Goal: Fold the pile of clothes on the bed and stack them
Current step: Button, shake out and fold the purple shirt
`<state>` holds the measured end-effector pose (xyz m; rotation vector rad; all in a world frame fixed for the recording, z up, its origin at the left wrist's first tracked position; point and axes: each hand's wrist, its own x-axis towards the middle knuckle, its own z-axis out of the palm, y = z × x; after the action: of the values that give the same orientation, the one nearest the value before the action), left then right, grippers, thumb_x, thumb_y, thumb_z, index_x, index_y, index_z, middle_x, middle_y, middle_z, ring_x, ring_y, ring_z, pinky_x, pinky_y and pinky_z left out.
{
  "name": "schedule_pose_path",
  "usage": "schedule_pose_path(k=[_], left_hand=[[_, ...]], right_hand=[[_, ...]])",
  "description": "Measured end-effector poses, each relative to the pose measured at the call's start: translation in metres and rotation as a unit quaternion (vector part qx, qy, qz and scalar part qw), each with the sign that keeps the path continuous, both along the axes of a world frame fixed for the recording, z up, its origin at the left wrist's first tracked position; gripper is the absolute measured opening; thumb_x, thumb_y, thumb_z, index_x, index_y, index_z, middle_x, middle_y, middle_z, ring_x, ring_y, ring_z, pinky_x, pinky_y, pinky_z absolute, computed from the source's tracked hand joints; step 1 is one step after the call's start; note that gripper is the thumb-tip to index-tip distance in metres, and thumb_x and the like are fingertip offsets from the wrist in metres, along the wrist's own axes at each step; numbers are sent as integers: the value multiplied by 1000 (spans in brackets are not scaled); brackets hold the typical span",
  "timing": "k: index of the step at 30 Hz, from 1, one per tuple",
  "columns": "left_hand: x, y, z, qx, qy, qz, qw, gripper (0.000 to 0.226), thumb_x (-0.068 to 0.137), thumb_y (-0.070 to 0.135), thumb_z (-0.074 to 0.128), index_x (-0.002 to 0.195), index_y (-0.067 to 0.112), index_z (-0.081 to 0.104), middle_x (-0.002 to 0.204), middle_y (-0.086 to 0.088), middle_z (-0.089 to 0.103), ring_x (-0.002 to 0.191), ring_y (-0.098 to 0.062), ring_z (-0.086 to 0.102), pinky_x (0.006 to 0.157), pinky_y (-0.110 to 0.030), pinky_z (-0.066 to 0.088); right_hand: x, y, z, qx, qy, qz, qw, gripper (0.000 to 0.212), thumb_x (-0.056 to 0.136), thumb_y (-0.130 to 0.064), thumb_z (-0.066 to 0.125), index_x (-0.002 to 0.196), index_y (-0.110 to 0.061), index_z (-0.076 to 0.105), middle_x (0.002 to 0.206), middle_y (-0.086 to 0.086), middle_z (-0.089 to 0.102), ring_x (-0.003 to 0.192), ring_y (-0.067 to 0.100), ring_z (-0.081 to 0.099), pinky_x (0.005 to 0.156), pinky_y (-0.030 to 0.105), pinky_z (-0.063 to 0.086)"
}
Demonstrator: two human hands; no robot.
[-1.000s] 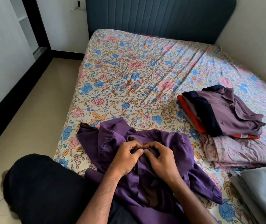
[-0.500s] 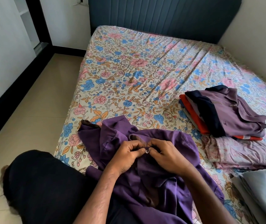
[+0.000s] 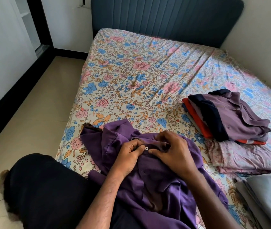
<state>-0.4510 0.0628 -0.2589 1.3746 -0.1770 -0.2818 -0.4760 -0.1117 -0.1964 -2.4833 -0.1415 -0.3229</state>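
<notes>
A purple shirt (image 3: 156, 184) lies crumpled at the near edge of the bed (image 3: 131, 76), draped toward me. My left hand (image 3: 129, 156) and my right hand (image 3: 172, 152) meet at its collar, both pinching the fabric around a small white button (image 3: 146, 148). To the right sits a stack of folded clothes (image 3: 230, 116): a mauve shirt with navy trim on top, an orange garment under it. The stack rests on a folded pink floral cloth (image 3: 247, 157).
A grey folded cloth (image 3: 270, 195) lies at the bed's near right corner. My dark-clad knee (image 3: 45, 192) is at the lower left over the tiled floor (image 3: 32, 113). A dark padded headboard (image 3: 164, 19) stands at the far end, with walls on both sides.
Both hands stayed at the shirt's collar and shifted slightly. The white button has come into view between the fingertips. The camera tilted a little.
</notes>
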Motion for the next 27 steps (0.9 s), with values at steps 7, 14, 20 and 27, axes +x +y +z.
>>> schedule_pose_path(k=[7, 14, 20, 27], left_hand=[[3, 1, 10, -15, 22, 29, 999, 23, 89, 10, 62, 67, 15, 66, 71, 0, 63, 69, -10, 54, 71, -25, 44], [2, 10, 14, -9, 31, -19, 999, 32, 87, 30, 61, 67, 6, 55, 73, -11, 51, 74, -21, 45, 76, -36, 39], [-5, 11, 16, 61, -108, 56, 991, 15, 92, 28, 70, 89, 15, 65, 83, 7, 66, 81, -8, 61, 80, -26, 46], [-25, 26, 18, 207, -349, 237, 883, 25, 83, 34, 75, 76, 17, 57, 71, 10, 51, 68, -13, 52, 67, -37, 46]], right_hand=[[-51, 47, -3, -35, -96, -56, 993, 36, 76, -47, 83, 75, -26, 53, 64, -13, 54, 58, 7, 52, 55, 25, 45], [-58, 67, -29, -42, -16, -96, 994, 46, 76, -57, 70, 109, -28, 54, 101, -13, 61, 83, 13, 65, 70, 35, 57], [-50, 59, -20, 21, -6, -150, 988, 25, 77, -27, 70, 102, -26, 65, 92, -15, 72, 80, 8, 70, 75, 33, 58], [-30, 26, -6, 174, 46, -123, 976, 11, 88, -16, 80, 91, -26, 82, 84, -19, 75, 80, -4, 69, 73, 13, 53]])
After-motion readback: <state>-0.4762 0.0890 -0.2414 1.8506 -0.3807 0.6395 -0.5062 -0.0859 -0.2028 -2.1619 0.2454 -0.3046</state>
